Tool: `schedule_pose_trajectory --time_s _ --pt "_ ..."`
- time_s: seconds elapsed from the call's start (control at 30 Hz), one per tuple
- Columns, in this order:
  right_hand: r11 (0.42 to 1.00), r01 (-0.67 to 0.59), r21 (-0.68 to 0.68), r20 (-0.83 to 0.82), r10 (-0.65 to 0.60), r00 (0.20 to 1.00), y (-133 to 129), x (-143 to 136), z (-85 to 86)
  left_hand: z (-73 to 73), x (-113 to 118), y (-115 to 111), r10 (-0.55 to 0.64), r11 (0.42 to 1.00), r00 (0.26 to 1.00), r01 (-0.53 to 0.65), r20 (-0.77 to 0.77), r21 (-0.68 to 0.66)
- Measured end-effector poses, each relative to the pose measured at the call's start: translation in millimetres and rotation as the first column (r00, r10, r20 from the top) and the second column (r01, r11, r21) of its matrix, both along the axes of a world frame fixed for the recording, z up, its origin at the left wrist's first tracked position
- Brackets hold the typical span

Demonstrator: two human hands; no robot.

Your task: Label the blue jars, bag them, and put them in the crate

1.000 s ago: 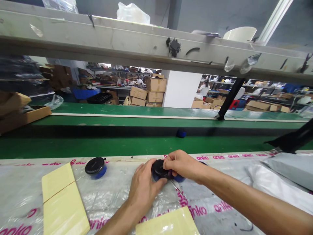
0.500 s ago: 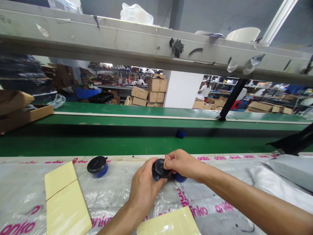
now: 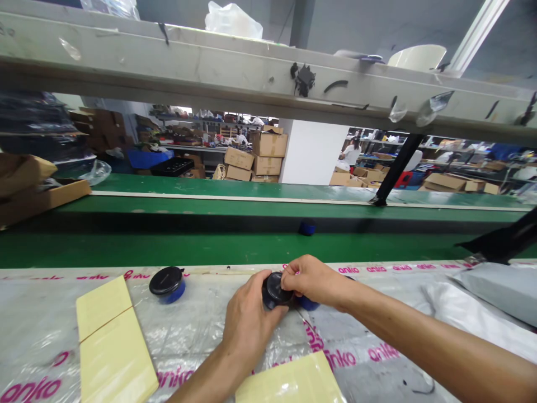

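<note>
My left hand (image 3: 247, 313) is wrapped round the side of a small round container with a black lid (image 3: 274, 291), fingers behind it and thumb in front. Over the lid's right side, my right hand (image 3: 304, 280) has its thumb and forefinger pinched together against the top; whatever they grip is too small or hidden. Partly covered by the right hand and wrist is a blue round container (image 3: 307, 303). To the left, another blue container with a black lid (image 3: 166, 284) rests on the plastic-covered table (image 3: 193, 324).
Yellow sheets lie in a banded stack (image 3: 113, 341) at left and another pile (image 3: 293, 383) in front. A green conveyor belt (image 3: 210, 249) runs behind, carrying a blue round item (image 3: 307, 228). Overhead spans a shelf beam (image 3: 235, 70). White bags (image 3: 495, 296) lie at right.
The blue item on the belt has shifted slightly left. Both hands keep nearly the same hold on the container.
</note>
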State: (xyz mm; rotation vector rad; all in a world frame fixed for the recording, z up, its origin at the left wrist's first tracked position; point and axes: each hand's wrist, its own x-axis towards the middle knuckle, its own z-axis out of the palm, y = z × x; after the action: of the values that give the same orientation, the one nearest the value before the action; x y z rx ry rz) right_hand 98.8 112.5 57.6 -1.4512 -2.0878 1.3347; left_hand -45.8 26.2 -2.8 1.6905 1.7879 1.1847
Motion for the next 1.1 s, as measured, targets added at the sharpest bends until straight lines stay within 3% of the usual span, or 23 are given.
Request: schedule_pose_trajectory --time_s 0.53,1.1 --pt "0.999 0.001 0.04 0.046 -0.003 0.999 1.3 2.2 -4.3 -1.3 1.8 -1.5 0.006 1.0 1.0 -0.006 -0.016 -0.003" --pt "0.998 0.057 -0.025 0.096 -0.054 0.994 -0.6 -0.6 9.3 3.5 4.6 -4.3 0.032 0.996 0.995 -0.024 -0.096 0.081"
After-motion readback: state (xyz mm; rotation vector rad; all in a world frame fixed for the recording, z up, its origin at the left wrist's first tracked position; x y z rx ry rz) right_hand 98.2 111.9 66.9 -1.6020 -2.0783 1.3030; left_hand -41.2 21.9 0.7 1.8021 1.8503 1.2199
